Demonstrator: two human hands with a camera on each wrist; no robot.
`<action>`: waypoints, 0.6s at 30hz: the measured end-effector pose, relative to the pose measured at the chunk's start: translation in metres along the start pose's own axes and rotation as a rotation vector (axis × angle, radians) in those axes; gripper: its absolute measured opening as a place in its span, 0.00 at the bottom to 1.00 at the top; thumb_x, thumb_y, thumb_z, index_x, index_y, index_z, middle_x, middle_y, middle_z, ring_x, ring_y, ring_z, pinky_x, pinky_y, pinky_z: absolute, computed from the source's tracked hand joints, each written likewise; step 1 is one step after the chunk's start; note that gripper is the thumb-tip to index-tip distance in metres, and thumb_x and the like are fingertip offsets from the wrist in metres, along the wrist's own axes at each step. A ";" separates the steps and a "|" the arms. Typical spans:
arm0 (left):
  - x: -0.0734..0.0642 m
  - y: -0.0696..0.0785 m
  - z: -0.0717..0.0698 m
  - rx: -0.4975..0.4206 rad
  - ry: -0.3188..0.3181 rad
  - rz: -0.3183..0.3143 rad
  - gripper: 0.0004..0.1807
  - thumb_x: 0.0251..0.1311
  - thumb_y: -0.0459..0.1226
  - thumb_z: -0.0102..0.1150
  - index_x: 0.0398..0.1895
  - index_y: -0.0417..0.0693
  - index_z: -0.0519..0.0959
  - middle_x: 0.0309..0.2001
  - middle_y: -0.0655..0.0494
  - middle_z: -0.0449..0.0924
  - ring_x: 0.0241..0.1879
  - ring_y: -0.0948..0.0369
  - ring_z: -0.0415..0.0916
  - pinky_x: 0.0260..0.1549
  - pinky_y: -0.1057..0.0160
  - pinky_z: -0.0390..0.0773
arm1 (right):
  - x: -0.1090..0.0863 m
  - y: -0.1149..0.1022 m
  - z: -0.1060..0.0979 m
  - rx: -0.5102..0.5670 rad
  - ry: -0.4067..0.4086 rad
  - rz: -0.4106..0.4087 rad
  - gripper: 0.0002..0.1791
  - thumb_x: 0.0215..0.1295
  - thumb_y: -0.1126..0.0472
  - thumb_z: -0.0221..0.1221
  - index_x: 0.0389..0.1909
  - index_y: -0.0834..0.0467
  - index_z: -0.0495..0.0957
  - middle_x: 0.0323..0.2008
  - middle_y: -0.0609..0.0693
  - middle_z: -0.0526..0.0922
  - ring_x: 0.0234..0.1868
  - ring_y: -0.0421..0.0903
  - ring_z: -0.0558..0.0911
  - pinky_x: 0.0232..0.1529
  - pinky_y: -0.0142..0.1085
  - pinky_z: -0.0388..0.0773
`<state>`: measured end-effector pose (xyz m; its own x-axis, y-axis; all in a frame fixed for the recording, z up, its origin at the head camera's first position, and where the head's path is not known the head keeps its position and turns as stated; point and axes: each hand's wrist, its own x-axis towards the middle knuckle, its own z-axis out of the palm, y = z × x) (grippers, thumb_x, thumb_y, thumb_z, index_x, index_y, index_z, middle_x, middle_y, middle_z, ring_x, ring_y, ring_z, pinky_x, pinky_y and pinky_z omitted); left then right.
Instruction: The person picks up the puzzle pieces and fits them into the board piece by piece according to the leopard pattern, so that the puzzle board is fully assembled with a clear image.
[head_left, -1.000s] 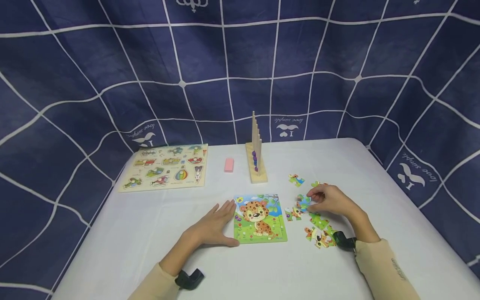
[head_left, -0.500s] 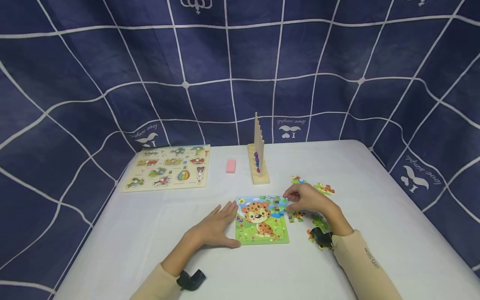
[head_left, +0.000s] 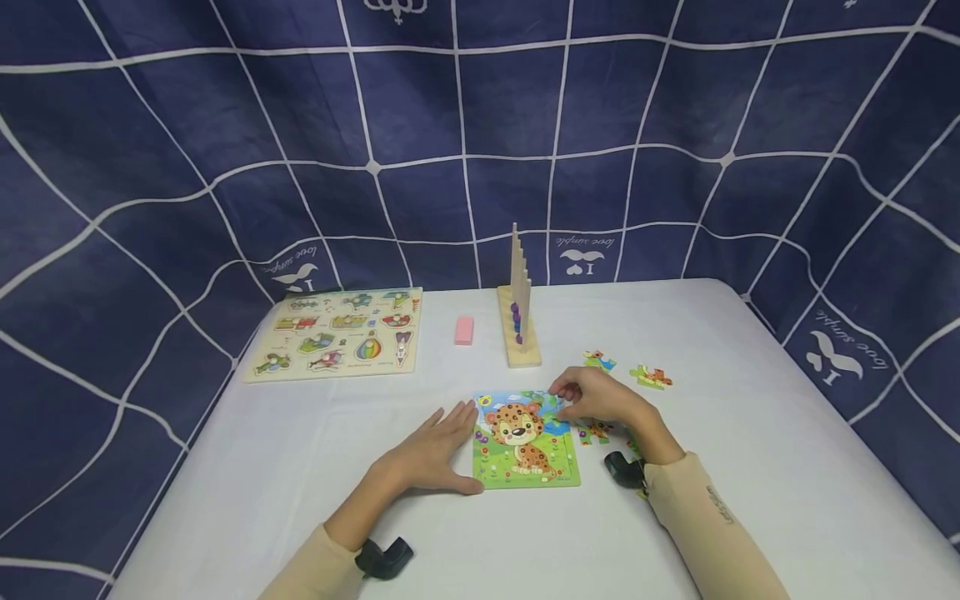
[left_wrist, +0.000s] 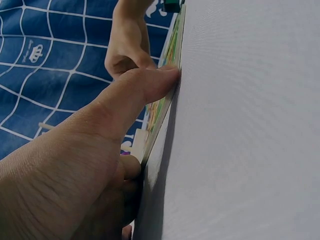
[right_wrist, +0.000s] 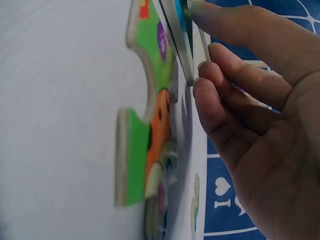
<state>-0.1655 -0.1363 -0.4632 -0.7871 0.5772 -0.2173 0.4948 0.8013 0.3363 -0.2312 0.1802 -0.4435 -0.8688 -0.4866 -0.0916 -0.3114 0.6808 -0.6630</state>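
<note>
A square jigsaw board (head_left: 495,471) with a spotted leopard cub picture lies on the white table. My left hand (head_left: 431,450) rests along its left side, fingers spread and thumb at the near left corner; in the left wrist view the thumb (left_wrist: 150,82) lies on the board's edge. Over the far right corner of the board, my right hand (head_left: 607,400) pinches a blue and green puzzle piece (head_left: 553,422), partly hidden by the fingers. Close by the board's right side lies a loose puzzle piece (head_left: 595,432), large in the right wrist view.
More loose pieces (head_left: 651,377) lie right of the board, some under the right forearm. Behind stand a wooden peg rack (head_left: 519,354) with purple and blue beads and a pink block (head_left: 464,331). A vehicle peg puzzle (head_left: 337,342) lies at the far left.
My right hand has carried the puzzle piece leftwards from the loose pieces to the board's far right corner. My left hand has stayed at the board's left side.
</note>
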 end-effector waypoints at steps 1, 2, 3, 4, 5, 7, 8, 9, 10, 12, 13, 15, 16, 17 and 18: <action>0.000 0.000 0.000 0.001 0.000 0.000 0.66 0.43 0.71 0.60 0.77 0.43 0.47 0.79 0.53 0.40 0.79 0.58 0.37 0.78 0.51 0.42 | 0.001 0.000 0.000 0.001 -0.002 -0.001 0.18 0.49 0.62 0.72 0.43 0.58 0.82 0.35 0.47 0.81 0.35 0.41 0.76 0.36 0.30 0.77; 0.001 0.000 0.001 0.001 -0.001 0.000 0.66 0.43 0.71 0.60 0.77 0.43 0.47 0.79 0.53 0.40 0.79 0.58 0.37 0.78 0.51 0.42 | 0.002 0.000 0.000 0.001 -0.003 -0.001 0.18 0.49 0.62 0.72 0.43 0.59 0.82 0.35 0.47 0.81 0.35 0.41 0.76 0.37 0.30 0.77; 0.001 0.000 0.001 0.000 -0.001 0.000 0.66 0.43 0.71 0.60 0.77 0.42 0.47 0.79 0.53 0.40 0.79 0.58 0.37 0.78 0.51 0.42 | 0.002 0.001 0.001 0.000 -0.005 -0.001 0.18 0.49 0.62 0.72 0.43 0.59 0.82 0.35 0.48 0.81 0.35 0.41 0.76 0.37 0.30 0.77; 0.001 0.000 0.001 -0.001 -0.001 0.000 0.66 0.43 0.71 0.60 0.77 0.42 0.47 0.79 0.53 0.40 0.79 0.58 0.37 0.78 0.51 0.42 | 0.003 0.001 0.001 0.000 -0.007 -0.001 0.19 0.49 0.62 0.72 0.43 0.59 0.82 0.35 0.48 0.81 0.35 0.41 0.76 0.37 0.30 0.77; 0.001 0.001 0.001 -0.003 -0.001 -0.001 0.66 0.43 0.71 0.60 0.77 0.42 0.47 0.79 0.53 0.40 0.79 0.58 0.37 0.78 0.51 0.42 | 0.004 0.001 0.001 -0.001 -0.009 0.000 0.19 0.49 0.63 0.72 0.43 0.59 0.82 0.35 0.48 0.81 0.35 0.42 0.76 0.37 0.30 0.77; 0.001 0.001 0.001 -0.005 -0.002 -0.002 0.66 0.43 0.71 0.61 0.77 0.42 0.47 0.79 0.53 0.40 0.79 0.58 0.37 0.78 0.51 0.42 | 0.004 0.001 0.001 0.001 -0.012 0.008 0.19 0.48 0.63 0.72 0.43 0.59 0.82 0.35 0.48 0.81 0.35 0.42 0.76 0.37 0.30 0.77; 0.001 0.000 0.001 -0.005 -0.003 -0.004 0.66 0.43 0.71 0.61 0.77 0.42 0.47 0.79 0.53 0.40 0.79 0.58 0.37 0.78 0.51 0.42 | 0.004 0.000 0.001 0.002 -0.014 0.012 0.19 0.48 0.63 0.72 0.43 0.59 0.82 0.35 0.48 0.81 0.35 0.42 0.76 0.37 0.31 0.77; 0.001 0.000 0.001 -0.004 -0.004 -0.005 0.66 0.43 0.71 0.61 0.77 0.42 0.47 0.79 0.54 0.40 0.79 0.58 0.37 0.78 0.51 0.42 | 0.004 0.000 0.001 0.000 -0.015 0.013 0.19 0.48 0.63 0.72 0.43 0.59 0.82 0.35 0.48 0.81 0.35 0.42 0.76 0.37 0.31 0.77; 0.001 0.000 0.001 -0.003 -0.004 -0.006 0.66 0.43 0.71 0.61 0.77 0.42 0.47 0.79 0.53 0.40 0.79 0.58 0.37 0.78 0.51 0.42 | 0.004 0.000 0.001 0.000 -0.016 0.013 0.19 0.47 0.63 0.72 0.43 0.59 0.82 0.35 0.48 0.81 0.35 0.42 0.76 0.37 0.31 0.77; 0.001 0.000 0.001 -0.002 -0.002 -0.003 0.66 0.43 0.70 0.62 0.77 0.42 0.47 0.79 0.53 0.40 0.79 0.57 0.37 0.78 0.51 0.42 | 0.004 -0.001 0.000 -0.004 -0.019 0.016 0.20 0.47 0.63 0.73 0.43 0.59 0.82 0.35 0.48 0.81 0.35 0.42 0.76 0.37 0.32 0.77; 0.001 0.000 0.001 -0.002 -0.001 -0.003 0.66 0.43 0.70 0.62 0.77 0.42 0.47 0.79 0.52 0.40 0.79 0.57 0.37 0.78 0.51 0.42 | 0.004 -0.002 0.000 -0.007 -0.019 0.017 0.20 0.47 0.63 0.73 0.44 0.59 0.83 0.35 0.48 0.81 0.35 0.42 0.76 0.37 0.31 0.77; 0.001 0.000 0.000 0.000 -0.002 -0.005 0.66 0.43 0.70 0.61 0.77 0.42 0.46 0.79 0.53 0.40 0.79 0.58 0.37 0.78 0.51 0.42 | 0.004 -0.003 0.000 -0.009 -0.018 0.022 0.20 0.46 0.63 0.73 0.44 0.59 0.83 0.34 0.48 0.81 0.35 0.42 0.75 0.36 0.31 0.76; 0.001 0.001 0.000 -0.003 -0.002 -0.004 0.66 0.43 0.70 0.61 0.77 0.42 0.47 0.79 0.53 0.40 0.79 0.58 0.37 0.78 0.51 0.41 | 0.004 -0.004 0.001 -0.007 -0.018 0.026 0.20 0.46 0.63 0.73 0.44 0.59 0.83 0.34 0.48 0.81 0.35 0.42 0.75 0.36 0.31 0.76; 0.001 0.001 -0.001 -0.004 -0.003 -0.004 0.66 0.43 0.70 0.61 0.77 0.42 0.47 0.79 0.53 0.40 0.79 0.58 0.37 0.78 0.51 0.41 | 0.004 -0.005 0.001 -0.007 -0.019 0.028 0.21 0.46 0.62 0.74 0.43 0.58 0.83 0.34 0.47 0.81 0.35 0.42 0.75 0.36 0.30 0.76; 0.000 0.001 -0.001 -0.006 -0.004 -0.006 0.66 0.43 0.70 0.61 0.77 0.42 0.47 0.79 0.53 0.40 0.79 0.58 0.37 0.78 0.52 0.41 | 0.004 -0.006 0.002 -0.007 -0.018 0.027 0.21 0.46 0.62 0.74 0.43 0.58 0.83 0.34 0.47 0.81 0.35 0.42 0.76 0.36 0.30 0.76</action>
<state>-0.1657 -0.1356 -0.4622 -0.7882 0.5735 -0.2232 0.4882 0.8036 0.3405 -0.2322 0.1737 -0.4414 -0.8697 -0.4780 -0.1230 -0.2909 0.6977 -0.6547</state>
